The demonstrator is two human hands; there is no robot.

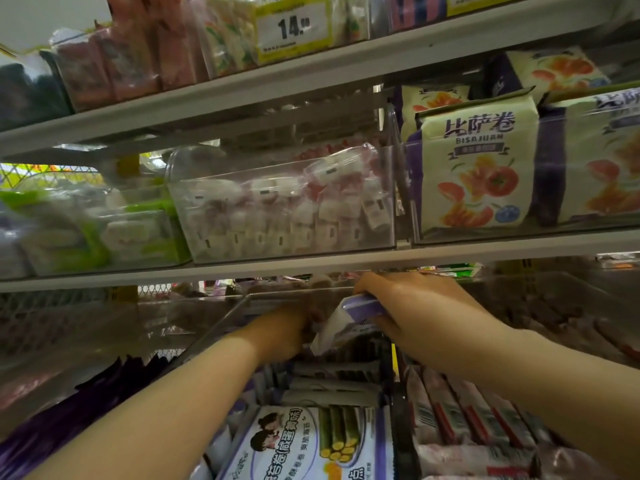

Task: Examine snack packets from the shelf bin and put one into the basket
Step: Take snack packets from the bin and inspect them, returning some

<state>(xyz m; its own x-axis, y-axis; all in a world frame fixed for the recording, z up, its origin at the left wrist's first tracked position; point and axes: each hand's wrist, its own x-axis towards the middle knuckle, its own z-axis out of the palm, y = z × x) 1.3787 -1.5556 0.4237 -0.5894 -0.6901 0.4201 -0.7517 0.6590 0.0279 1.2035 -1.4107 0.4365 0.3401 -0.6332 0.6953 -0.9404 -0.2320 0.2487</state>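
We are holding our left hand [282,332] inside the clear shelf bin [277,296], fingers hidden, so we cannot tell its grip. Beside it, our right hand [412,306] is gripping a purple-and-white snack packet [346,323] above the stacked packets [311,441].

A yellow-bordered price tag [294,27] reading 14 is mounted at the upper centre, above a grey shelf board [242,95]. At mid-frame, a clear bin [183,168] contains white-and-pink packets [294,209]; green-edged packets [138,233] lie to its left and cream-and-purple packets [478,168] stand to its right. Red-striped packets [467,420] occupy the lower right.
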